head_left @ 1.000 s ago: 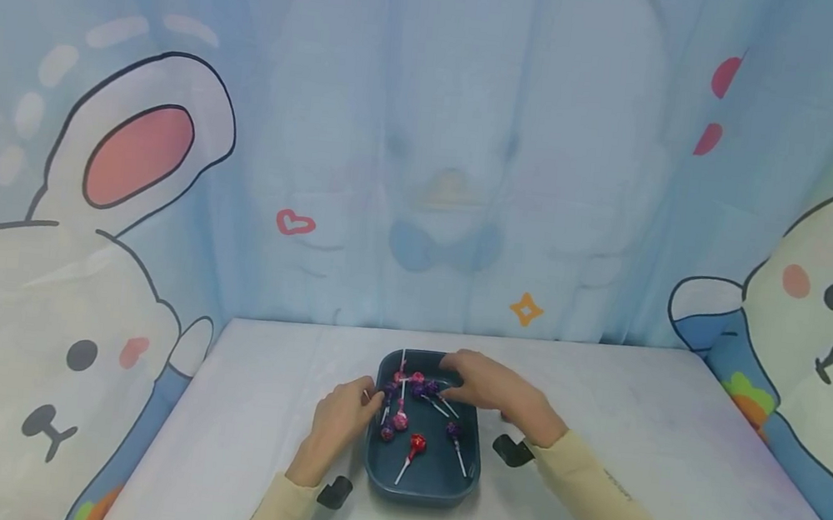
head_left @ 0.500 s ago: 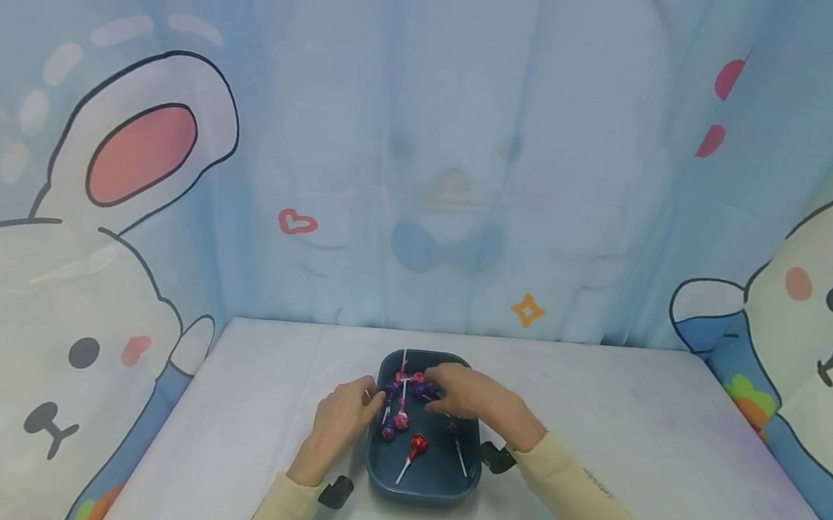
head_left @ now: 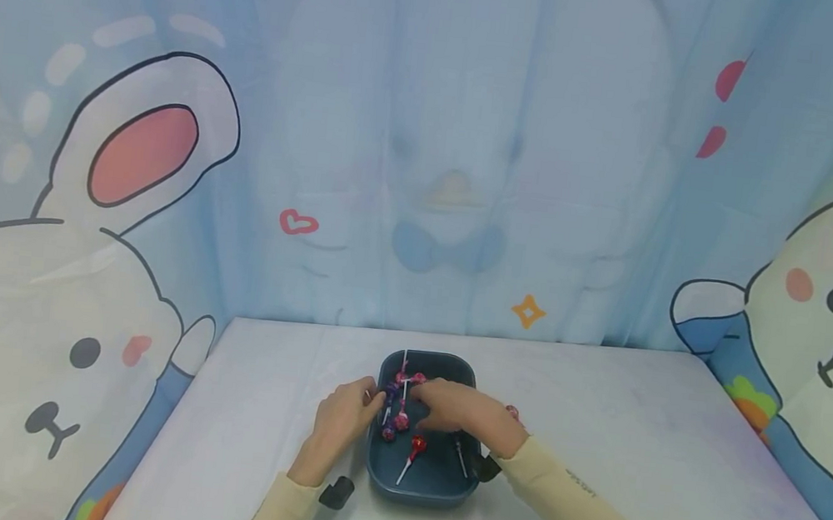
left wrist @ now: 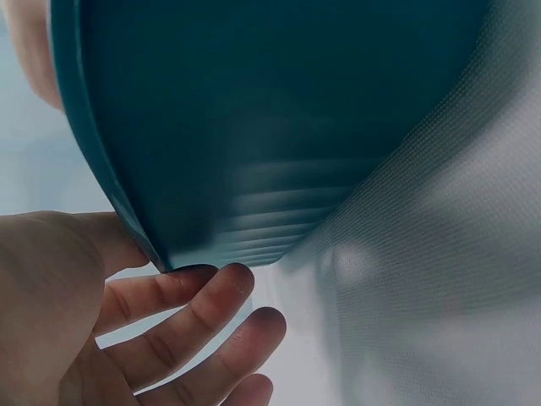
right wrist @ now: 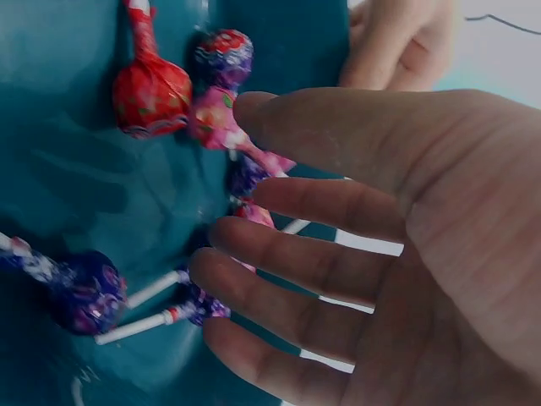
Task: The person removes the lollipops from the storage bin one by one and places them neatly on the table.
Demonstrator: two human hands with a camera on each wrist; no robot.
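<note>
"Left hand point(head_left: 347, 415)?"
"Fingers clamped on rim of dark-teal, rounded-rectangular box point(head_left: 433, 481), near worktop point(head_left: 599, 395) far edge."
"Right hand point(head_left: 453, 406)?"
"Fingers apart, beside round, shiny-wrapped lollipops point(head_left: 402, 421) inside, mostly toward box's left edge."

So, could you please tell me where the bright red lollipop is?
In the head view, the red lollipop lies in the near half of the tray, below and right of a pink lollipop.

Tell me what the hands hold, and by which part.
Left hand pinches the dark blue-green, rectangular tray by its rim; right hand holds nothing.
</note>
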